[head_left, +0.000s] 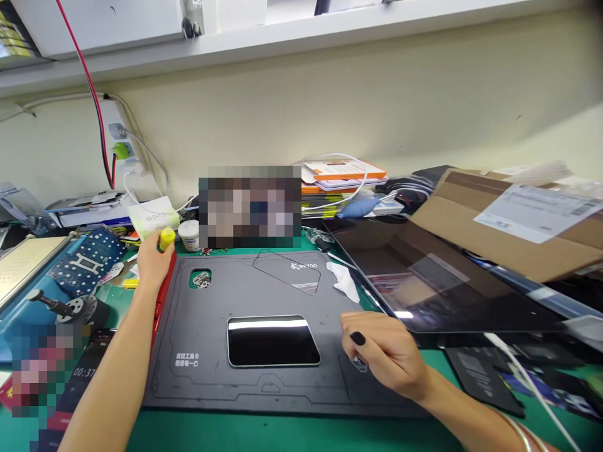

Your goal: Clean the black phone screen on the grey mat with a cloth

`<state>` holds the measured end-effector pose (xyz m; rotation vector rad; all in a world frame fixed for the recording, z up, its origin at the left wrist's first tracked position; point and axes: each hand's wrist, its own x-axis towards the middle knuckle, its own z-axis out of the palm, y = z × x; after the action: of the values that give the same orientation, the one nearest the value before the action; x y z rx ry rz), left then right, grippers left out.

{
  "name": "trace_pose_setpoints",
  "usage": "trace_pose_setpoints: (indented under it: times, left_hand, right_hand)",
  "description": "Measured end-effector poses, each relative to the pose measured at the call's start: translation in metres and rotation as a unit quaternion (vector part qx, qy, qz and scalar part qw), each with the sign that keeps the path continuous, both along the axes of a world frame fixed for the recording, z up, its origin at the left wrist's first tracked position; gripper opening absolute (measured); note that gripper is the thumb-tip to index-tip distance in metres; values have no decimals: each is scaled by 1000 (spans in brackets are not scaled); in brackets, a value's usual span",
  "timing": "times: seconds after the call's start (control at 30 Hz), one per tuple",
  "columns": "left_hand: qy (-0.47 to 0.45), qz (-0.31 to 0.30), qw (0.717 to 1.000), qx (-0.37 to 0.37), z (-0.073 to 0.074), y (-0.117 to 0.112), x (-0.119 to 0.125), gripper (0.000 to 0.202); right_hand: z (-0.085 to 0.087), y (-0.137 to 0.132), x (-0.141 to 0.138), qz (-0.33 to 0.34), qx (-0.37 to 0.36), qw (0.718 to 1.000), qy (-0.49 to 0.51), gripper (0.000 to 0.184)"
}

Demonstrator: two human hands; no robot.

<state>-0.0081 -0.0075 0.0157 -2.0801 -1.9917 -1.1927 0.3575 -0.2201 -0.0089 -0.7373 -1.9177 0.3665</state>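
At the far left corner of the grey work mat [202,314], my left hand [153,260] is closed around a small yellow object [167,238]; its exact kind does not show. My right hand [384,351] rests curled at the mat's right side, thumb against the folded fingers, and whatever may be inside is hidden. Between the hands a phone [273,341] lies flat with its dark screen up. Farther back on the mat is a clear, dark-edged screen protector [287,273]. A crumpled white wipe [343,282] lies at the mat's far right edge.
A large dark glass panel [452,276] and a cardboard box [443,220] crowd the right. Behind the mat stand a white tub [190,235], stacked boxes [348,169] and a blue air blower [360,207]. A black clamp-like tool [80,311] is on the left.
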Motion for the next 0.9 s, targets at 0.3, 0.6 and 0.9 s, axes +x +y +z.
trace_pose_setpoints:
  times: [0.3, 0.6, 0.9]
  left_hand:
    - [193, -243, 938, 158, 22, -54, 61, 35]
    - [306, -366, 852, 214, 16, -68, 85, 26]
    - [342, -386, 806, 292, 24, -86, 99, 17]
  right_hand:
    - [3, -2, -1, 11, 1, 1000, -1, 43]
    - [1, 0, 2, 9, 4, 1000, -9, 42]
    - [-2, -1, 3, 17, -8, 1000, -24, 41]
